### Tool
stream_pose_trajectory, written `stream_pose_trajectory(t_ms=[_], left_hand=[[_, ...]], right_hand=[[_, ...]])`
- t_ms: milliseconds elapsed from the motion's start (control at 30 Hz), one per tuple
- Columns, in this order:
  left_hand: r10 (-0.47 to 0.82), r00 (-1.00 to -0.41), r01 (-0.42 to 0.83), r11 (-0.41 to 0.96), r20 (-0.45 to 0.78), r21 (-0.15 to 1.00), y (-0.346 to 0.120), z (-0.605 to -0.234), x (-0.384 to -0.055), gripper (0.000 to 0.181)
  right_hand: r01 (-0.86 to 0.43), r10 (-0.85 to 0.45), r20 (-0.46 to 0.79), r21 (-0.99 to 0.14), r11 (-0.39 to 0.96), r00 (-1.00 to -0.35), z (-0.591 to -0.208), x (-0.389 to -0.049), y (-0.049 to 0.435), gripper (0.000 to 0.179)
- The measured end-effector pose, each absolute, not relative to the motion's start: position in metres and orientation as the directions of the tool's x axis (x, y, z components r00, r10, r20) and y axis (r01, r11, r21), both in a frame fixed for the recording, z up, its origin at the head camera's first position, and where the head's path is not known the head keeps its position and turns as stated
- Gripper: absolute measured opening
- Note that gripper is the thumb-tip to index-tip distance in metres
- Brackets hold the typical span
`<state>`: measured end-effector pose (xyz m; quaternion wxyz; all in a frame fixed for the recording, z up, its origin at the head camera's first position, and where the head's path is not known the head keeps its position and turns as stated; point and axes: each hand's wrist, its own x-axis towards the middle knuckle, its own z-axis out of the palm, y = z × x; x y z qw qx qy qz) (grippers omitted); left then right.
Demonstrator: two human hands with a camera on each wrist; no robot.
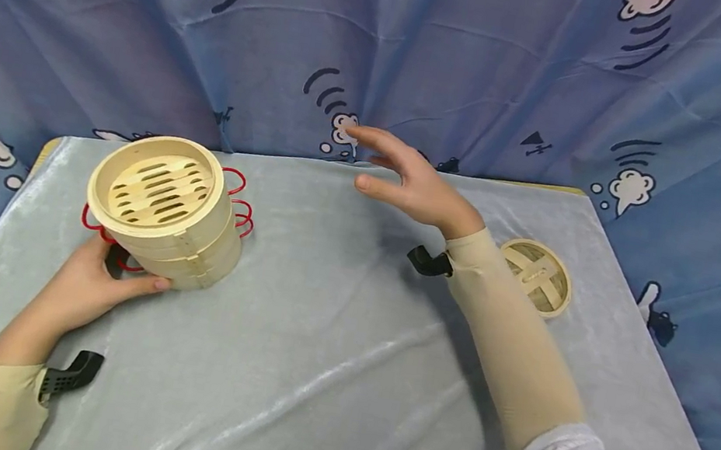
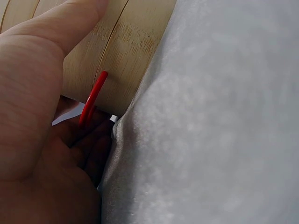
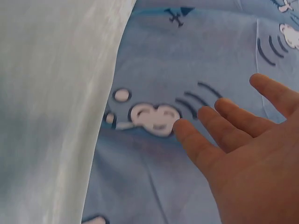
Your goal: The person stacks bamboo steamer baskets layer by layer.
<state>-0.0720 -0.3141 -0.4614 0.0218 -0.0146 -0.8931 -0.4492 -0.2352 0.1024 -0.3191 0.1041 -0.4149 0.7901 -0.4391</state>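
Observation:
A stack of round bamboo steamer baskets (image 1: 211, 256) stands at the left of the table, its slatted top tier uncovered. Red loops (image 1: 245, 211) stick out from its sides. My left hand (image 1: 89, 284) grips the stack low on its near left side, thumb along the front. In the left wrist view that thumb (image 2: 70, 23) lies on the bamboo wall near a red loop (image 2: 95, 93), while the other fingers reach into shadow around the base. My right hand (image 1: 419, 187) is raised over the back middle of the table, fingers apart, holding nothing.
A round bamboo lid (image 1: 536, 278) with crossed strips lies at the right, just beyond my right forearm. Pale grey velvety cloth (image 1: 313, 343) covers the table, with creases toward the front. A blue printed curtain (image 1: 469, 77) hangs along the back and sides.

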Motion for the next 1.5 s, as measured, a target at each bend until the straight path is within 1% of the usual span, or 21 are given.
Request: stream_pose_trajectory(t_ms=[133, 367, 500, 633, 833, 1100, 1267, 1500], left_hand=[[0.009, -0.998, 0.051, 0.599, 0.058, 0.799, -0.315, -0.462, -0.071, 0.08], [0.018, -0.999, 0.049, 0.597, 0.048, 0.801, -0.313, -0.46, -0.07, 0.087], [0.02, -0.999, 0.051, 0.597, 0.049, 0.8, -0.312, -0.458, -0.071, 0.087], [0.019, -0.999, 0.048, 0.603, 0.045, 0.796, -0.312, -0.458, -0.071, 0.086], [0.026, -0.998, 0.063, 0.607, 0.059, 0.792, -0.312, -0.458, -0.074, 0.083], [0.032, -0.998, 0.067, 0.61, 0.06, 0.79, -0.31, -0.455, -0.075, 0.082], [0.027, -0.998, 0.064, 0.601, 0.06, 0.797, -0.311, -0.453, -0.072, 0.081], [0.029, -0.997, 0.074, 0.603, 0.071, 0.795, -0.313, -0.454, -0.068, 0.078]], right_hand=[[-0.536, -0.727, 0.167, -0.785, 0.31, -0.666, -0.319, -0.234, 0.123, 0.06], [-0.496, -0.668, 0.127, -0.771, 0.399, -0.733, -0.314, -0.232, 0.167, 0.062], [-0.462, -0.626, 0.117, -0.779, 0.424, -0.771, -0.318, -0.229, 0.193, 0.07], [-0.406, -0.589, 0.077, -0.795, 0.451, -0.805, -0.327, -0.224, 0.215, 0.081], [-0.366, -0.527, 0.054, -0.78, 0.508, -0.848, -0.34, -0.213, 0.245, 0.085], [-0.311, -0.45, 0.019, -0.749, 0.586, -0.893, -0.347, -0.2, 0.279, 0.087], [-0.288, -0.424, 0.002, -0.737, 0.612, -0.906, -0.352, -0.194, 0.297, 0.088], [-0.257, -0.38, -0.027, -0.693, 0.674, -0.924, -0.375, -0.197, 0.327, 0.089]])
